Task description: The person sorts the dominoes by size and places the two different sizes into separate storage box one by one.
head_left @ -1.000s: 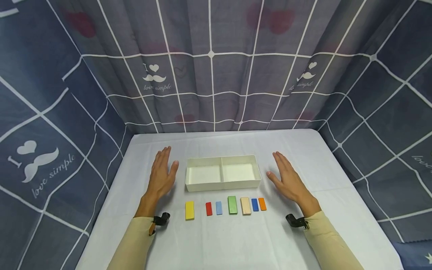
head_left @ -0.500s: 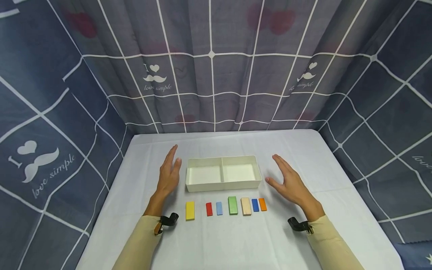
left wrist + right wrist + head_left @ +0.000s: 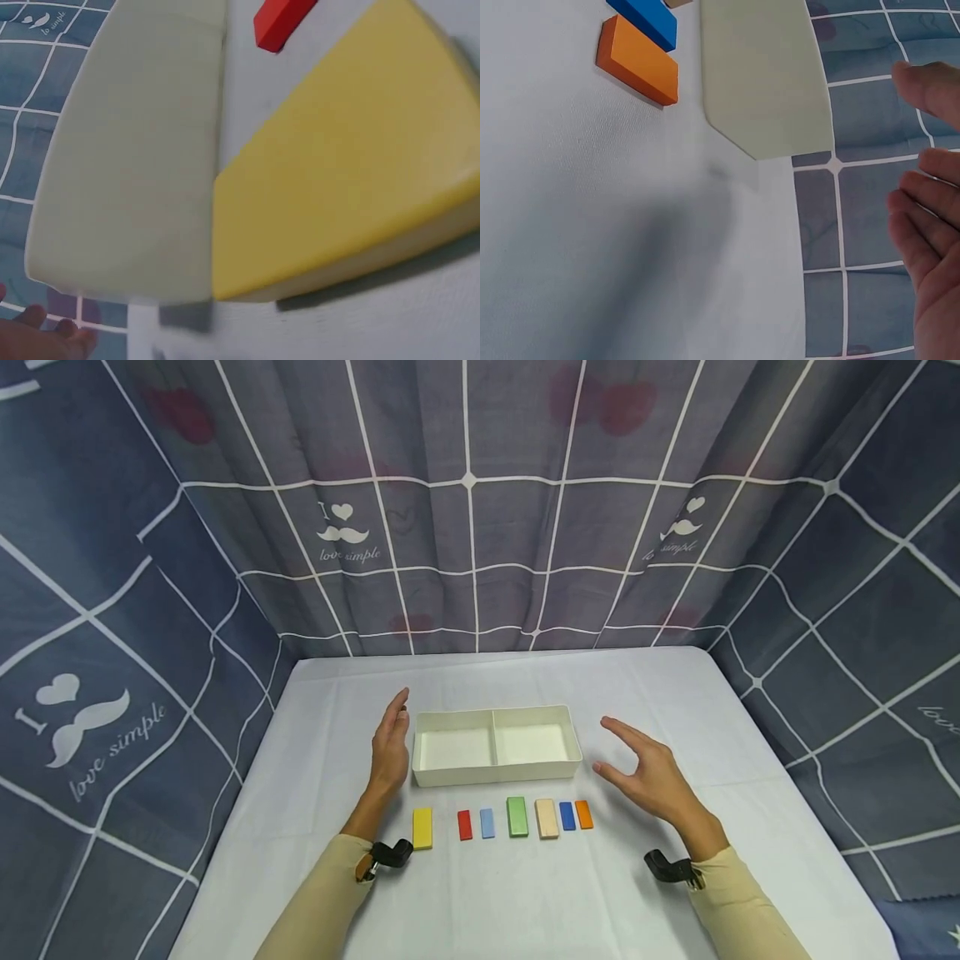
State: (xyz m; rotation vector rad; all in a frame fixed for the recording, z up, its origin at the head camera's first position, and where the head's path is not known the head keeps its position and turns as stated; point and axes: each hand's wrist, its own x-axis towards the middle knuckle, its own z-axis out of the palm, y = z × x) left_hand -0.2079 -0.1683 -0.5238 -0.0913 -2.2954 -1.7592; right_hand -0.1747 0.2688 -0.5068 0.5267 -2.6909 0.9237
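Compared with a second ago, the left hand (image 3: 390,756) has come in just beside the left end of the pale, smooth, two-compartment box (image 3: 497,773), fingers extended, holding nothing. The right hand (image 3: 654,778), near the box's right end, is also unclosed and holds nothing, thumb spread from fingers. Unmoved before the box, seven smooth oblong blocks (image 3: 517,817) line the creased white cloth (image 3: 525,902), yellow block (image 3: 422,828) leftmost, orange block (image 3: 584,814) rightmost.

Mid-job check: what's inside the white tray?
The white tray has a divider; its left compartment and right compartment show only bare pale floor. The near wall hides its own inner face and perhaps a strip of floor.
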